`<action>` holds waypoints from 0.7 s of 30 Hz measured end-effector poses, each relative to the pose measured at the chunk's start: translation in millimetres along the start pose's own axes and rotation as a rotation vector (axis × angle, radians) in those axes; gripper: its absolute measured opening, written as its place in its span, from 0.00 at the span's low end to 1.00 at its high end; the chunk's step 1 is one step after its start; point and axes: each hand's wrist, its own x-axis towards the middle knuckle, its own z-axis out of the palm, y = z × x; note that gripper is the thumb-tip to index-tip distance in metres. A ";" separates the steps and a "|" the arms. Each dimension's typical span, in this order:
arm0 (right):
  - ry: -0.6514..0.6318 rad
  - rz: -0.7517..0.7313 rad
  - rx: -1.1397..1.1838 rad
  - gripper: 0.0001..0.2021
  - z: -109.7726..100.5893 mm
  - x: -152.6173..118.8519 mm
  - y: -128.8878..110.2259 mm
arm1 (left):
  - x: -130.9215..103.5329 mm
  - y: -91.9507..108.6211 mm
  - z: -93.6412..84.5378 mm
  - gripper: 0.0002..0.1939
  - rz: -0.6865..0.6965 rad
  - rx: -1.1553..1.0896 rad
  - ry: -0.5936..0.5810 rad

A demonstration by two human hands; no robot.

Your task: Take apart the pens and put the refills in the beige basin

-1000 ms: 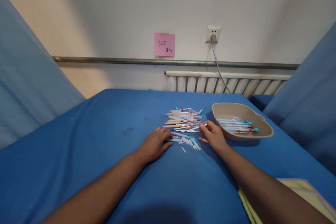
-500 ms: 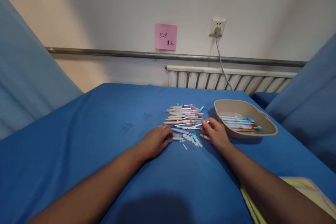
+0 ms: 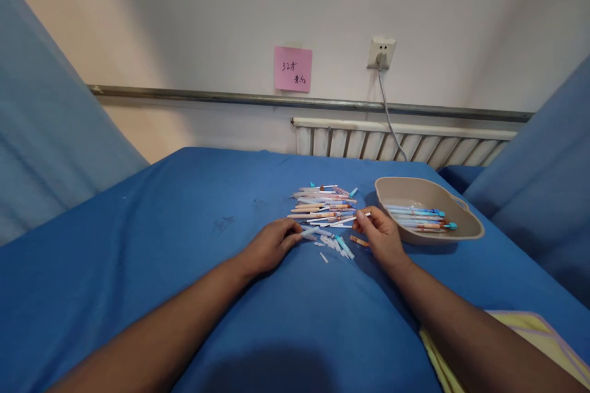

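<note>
My left hand (image 3: 271,245) pinches a pale blue pen barrel (image 3: 310,231), which points right and slightly up. A thin white refill (image 3: 343,220) is held between the fingers of my right hand (image 3: 381,236). Between and beyond the hands lies a pile of pen barrels and refills (image 3: 322,199) in orange, white and lilac. Nearer to me are small white pieces (image 3: 334,244), a turquoise part (image 3: 344,247) and an orange part (image 3: 359,241) beside my right fingers.
A beige basin (image 3: 465,224) with several pens (image 3: 417,219) stands right of my right hand. A yellow cloth (image 3: 530,325) lies under my right forearm on the blue sheet (image 3: 221,196). Blue curtains hang at both sides; a radiator (image 3: 359,138) is behind.
My left hand has lifted the pale blue barrel off the sheet and tilted it upward. My right hand still holds the white refill, nearly in the same place.
</note>
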 end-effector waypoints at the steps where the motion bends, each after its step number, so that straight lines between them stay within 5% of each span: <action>1: 0.008 -0.012 -0.002 0.17 0.1 -0.7 -1.8 | 0.3 -0.1 0.0 0.11 -0.004 -0.025 0.006; 12: -0.064 -0.015 0.009 0.15 4.3 -5.2 0.9 | -2.0 8.8 -0.6 0.11 -0.006 -0.149 0.004; 21: -0.311 -0.023 -0.029 0.18 13.3 -12.4 -8.7 | -7.4 24.3 6.6 0.18 -0.220 -0.942 -0.320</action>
